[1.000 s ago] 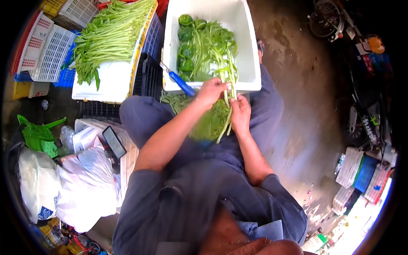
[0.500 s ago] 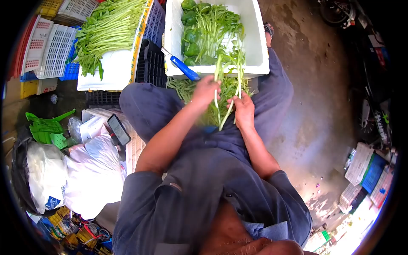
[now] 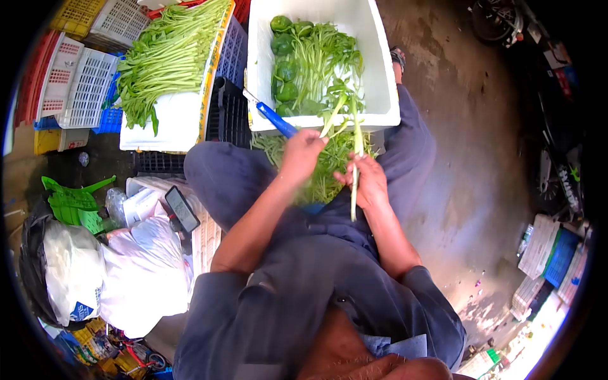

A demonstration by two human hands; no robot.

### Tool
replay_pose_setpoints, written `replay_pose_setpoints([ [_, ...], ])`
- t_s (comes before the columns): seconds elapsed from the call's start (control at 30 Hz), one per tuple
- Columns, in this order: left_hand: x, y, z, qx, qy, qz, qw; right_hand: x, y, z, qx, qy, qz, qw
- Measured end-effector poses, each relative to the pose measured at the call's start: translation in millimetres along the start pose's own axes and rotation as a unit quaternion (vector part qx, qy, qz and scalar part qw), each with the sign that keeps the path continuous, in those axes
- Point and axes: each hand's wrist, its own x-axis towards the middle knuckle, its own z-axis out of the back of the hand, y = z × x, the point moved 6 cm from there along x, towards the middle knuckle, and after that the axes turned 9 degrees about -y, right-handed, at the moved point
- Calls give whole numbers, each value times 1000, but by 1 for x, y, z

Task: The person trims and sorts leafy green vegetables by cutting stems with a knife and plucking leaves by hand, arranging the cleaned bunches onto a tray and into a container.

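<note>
My left hand [image 3: 303,154] is closed, thumb and fingers pinching a pale green leafy stem [image 3: 334,116]. The end of a blue-handled tool [image 3: 277,120] lies right by its knuckles; its metal tip meets the left corner of the white foam box [image 3: 386,119]. My right hand [image 3: 368,181] grips a longer green vegetable stalk [image 3: 354,190], whose bare end points down toward my lap and whose leaves reach the box rim. Below both hands, a heap of cut greens and stems [image 3: 326,171] lies between my legs. Inside the box are leafy stalks [image 3: 322,60] and round green vegetables [image 3: 286,69].
Left of the box, a big pile of green stalks [image 3: 174,54] lies on a white foam lid [image 3: 168,133] over crates. Plastic baskets [image 3: 92,73], white bags [image 3: 142,272] and a phone [image 3: 182,208] are on my left. A motorbike wheel [image 3: 496,19] shows at far right.
The stems have come apart: the left one is raised and tilted to the right, while the right one now hangs with its bare end lower. The whole view has shifted slightly.
</note>
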Motion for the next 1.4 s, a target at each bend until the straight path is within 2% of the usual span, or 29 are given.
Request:
replay_pose_setpoints([
  [0.07, -11, -20, 1, -50, -3, 25, 998, -8, 15, -6, 5, 6, 109, 994],
  [0.1, -11, -23, 5, 33, -19, 10, 999, -5, 16, -9, -15, 11, 158, 987],
  [0.2, -12, -11, 5, 50, -11, 13, 999, 23, -2, 8, -120, -33, 110, 986],
  [0.23, -14, -29, 2, -12, 4, 26, 1000, 6, 11, -2, -60, -16, 136, 989],
  [0.27, -25, -46, 0, -72, 19, 47, 996, -9, 26, -11, -59, 18, 204, 977],
  [0.3, -32, -58, 1, -131, 32, 64, 989, -16, 30, -14, -47, 16, 212, 976],
  [0.4, -12, -28, 2, -52, 27, 87, 994, -4, 26, -19, -156, 4, 229, 961],
  [0.5, -27, -45, -7, -143, 42, 60, 987, -25, 28, -30, -148, 13, 269, 951],
  [0.6, -24, -32, -11, -197, 26, 105, 974, -16, 3, -30, -168, 18, 249, 954],
  [0.77, -33, -34, -16, -255, 16, 84, 963, -17, -20, -31, -262, -19, 339, 903],
  [0.87, -36, -28, -21, -312, 1, 135, 940, -23, -20, -41, -419, -43, 375, 826],
  [0.97, -37, -29, -18, -267, 5, 98, 959, -32, -16, -50, -474, -45, 485, 733],
  [1.0, -35, -31, -16, -249, 9, 78, 965, -30, -17, -52, -490, -29, 472, 732],
  [1.07, -32, -30, -11, -252, 5, 94, 963, -32, -17, -57, -521, 6, 443, 729],
  [1.1, -31, -30, -8, -253, 3, 102, 962, -34, -12, -59, -505, 32, 413, 757],
  [1.2, -28, -34, -3, -220, 4, 39, 975, 5, -7, -37, -245, 45, 285, 925],
  [1.23, -30, -37, -4, -207, 13, 48, 977, 4, 11, -46, -234, 29, 256, 937],
  [1.33, -38, -45, -8, -179, 37, 68, 981, 31, 30, -56, -269, 16, 251, 930],
  [1.4, -39, -46, -9, -175, 43, 72, 981, 35, 30, -60, -220, 26, 234, 947],
])
